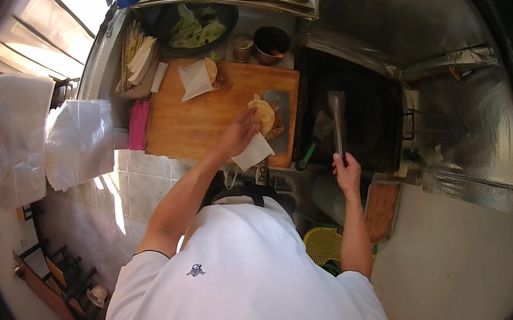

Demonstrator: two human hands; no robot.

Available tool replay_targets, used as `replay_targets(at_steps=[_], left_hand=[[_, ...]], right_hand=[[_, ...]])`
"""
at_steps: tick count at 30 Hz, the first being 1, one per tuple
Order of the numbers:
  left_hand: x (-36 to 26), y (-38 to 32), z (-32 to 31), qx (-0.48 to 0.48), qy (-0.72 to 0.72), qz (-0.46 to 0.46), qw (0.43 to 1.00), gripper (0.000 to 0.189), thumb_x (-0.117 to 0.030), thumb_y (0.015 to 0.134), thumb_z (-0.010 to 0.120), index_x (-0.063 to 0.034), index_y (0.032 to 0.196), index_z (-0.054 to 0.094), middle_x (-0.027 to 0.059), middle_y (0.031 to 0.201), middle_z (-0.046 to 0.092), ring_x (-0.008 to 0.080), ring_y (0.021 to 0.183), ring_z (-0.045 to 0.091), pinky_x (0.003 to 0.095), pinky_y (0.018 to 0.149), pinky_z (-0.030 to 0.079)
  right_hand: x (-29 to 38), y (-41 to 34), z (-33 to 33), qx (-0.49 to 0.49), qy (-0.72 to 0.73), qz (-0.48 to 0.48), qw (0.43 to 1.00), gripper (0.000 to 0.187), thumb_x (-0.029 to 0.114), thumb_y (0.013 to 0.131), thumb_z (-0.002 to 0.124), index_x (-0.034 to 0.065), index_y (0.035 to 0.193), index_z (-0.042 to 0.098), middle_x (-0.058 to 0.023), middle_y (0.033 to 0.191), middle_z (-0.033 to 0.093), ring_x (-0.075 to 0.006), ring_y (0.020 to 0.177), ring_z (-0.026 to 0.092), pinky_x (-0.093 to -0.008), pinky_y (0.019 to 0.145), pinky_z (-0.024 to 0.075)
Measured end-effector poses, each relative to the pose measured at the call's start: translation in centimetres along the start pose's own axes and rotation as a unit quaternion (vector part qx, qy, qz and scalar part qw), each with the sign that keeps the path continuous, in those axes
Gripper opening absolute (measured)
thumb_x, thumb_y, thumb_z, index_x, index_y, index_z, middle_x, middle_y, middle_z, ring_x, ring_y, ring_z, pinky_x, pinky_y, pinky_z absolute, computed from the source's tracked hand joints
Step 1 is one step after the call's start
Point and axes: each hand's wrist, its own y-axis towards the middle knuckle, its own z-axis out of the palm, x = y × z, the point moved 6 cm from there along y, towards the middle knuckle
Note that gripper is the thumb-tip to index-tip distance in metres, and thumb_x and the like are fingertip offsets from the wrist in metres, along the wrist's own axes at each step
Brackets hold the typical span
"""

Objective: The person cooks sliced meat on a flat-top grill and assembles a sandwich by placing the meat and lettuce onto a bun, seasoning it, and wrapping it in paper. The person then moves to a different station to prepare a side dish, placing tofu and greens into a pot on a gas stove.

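Observation:
My left hand point(239, 134) has its fingers on a filled flatbread point(263, 117), holding it at its left edge. Meat and a little green show at the bread's right side. Against its lower edge is a white paper wrapper point(253, 152). Under the bread lies a broad-bladed cleaver point(283, 104), its handle point(261, 172) sticking out past the front of a wooden cutting board point(194, 130). Another filled flatbread point(211, 71), partly in white paper point(194, 81), rests farther back on the board. My right hand point(348, 172) grips metal tongs point(337, 117) above a dark griddle point(368, 120).
A green-handled tool point(306, 157) lies at the griddle's front left. Behind the board stand a bowl of lettuce point(197, 29), a shaker point(242, 47) and a metal pot point(271, 44). Paper sleeves and sticks point(138, 58), a pink cloth point(138, 124) and plastic bags point(81, 141) are at left.

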Motion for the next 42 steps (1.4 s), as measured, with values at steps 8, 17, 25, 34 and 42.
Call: replay_targets(at_steps=[8,17,25,34,42], left_hand=[[-2.7,-0.3,-0.2,0.092,0.111,0.003,0.989,0.026,-0.016,0.092,0.056,-0.0057,0.114,0.066,0.0211,0.143,0.042,0.0369,0.101,0.063,0.0394,0.085,0.051],[-0.9,0.5,-0.1,0.006,0.016,-0.045,0.999,0.030,-0.023,0.096,0.049,-0.0060,0.117,0.063,0.0228,0.128,0.054,0.0414,0.093,0.062,0.0452,0.079,0.050],[-1.4,1.4,-0.5,0.016,0.048,0.017,0.999,0.031,-0.020,0.095,0.050,-0.0007,0.117,0.061,0.0231,0.119,0.060,0.0398,0.102,0.059,0.0433,0.084,0.048],[3.1,3.0,0.5,0.046,-0.228,-0.212,0.949,0.036,-0.029,0.099,0.047,-0.0001,0.112,0.064,0.0145,0.102,0.065,0.0239,0.091,0.061,0.0344,0.082,0.047],[11.1,-1.3,-6.8,-0.317,-0.240,-0.294,0.869,0.043,-0.034,0.097,0.048,0.0044,0.107,0.065,0.0117,0.093,0.066,0.0178,0.087,0.061,0.0326,0.076,0.048]], right_hand=[[1.3,-8.9,4.6,0.326,0.207,0.191,0.902,0.023,0.025,0.096,0.055,0.0030,0.091,0.061,-0.0034,0.068,0.061,-0.0090,0.051,0.055,-0.0232,0.045,0.0435],[3.1,-5.5,7.6,0.324,0.237,0.168,0.900,0.029,0.028,0.094,0.056,0.0031,0.079,0.059,-0.0037,0.066,0.060,-0.0097,0.050,0.054,-0.0244,0.044,0.0420],[4.0,-5.1,8.1,0.324,0.189,0.107,0.921,0.029,0.027,0.095,0.054,0.0035,0.078,0.059,-0.0040,0.065,0.060,-0.0102,0.049,0.053,-0.0250,0.043,0.0413],[3.8,-2.8,10.2,0.352,0.267,0.148,0.885,0.022,0.022,0.094,0.054,0.0023,0.089,0.062,-0.0053,0.065,0.060,-0.0110,0.048,0.053,-0.0246,0.041,0.0404],[6.5,-3.7,9.0,0.256,0.164,0.053,0.951,0.020,0.016,0.092,0.056,0.0023,0.079,0.059,-0.0034,0.059,0.059,-0.0094,0.043,0.051,-0.0244,0.041,0.0393]])
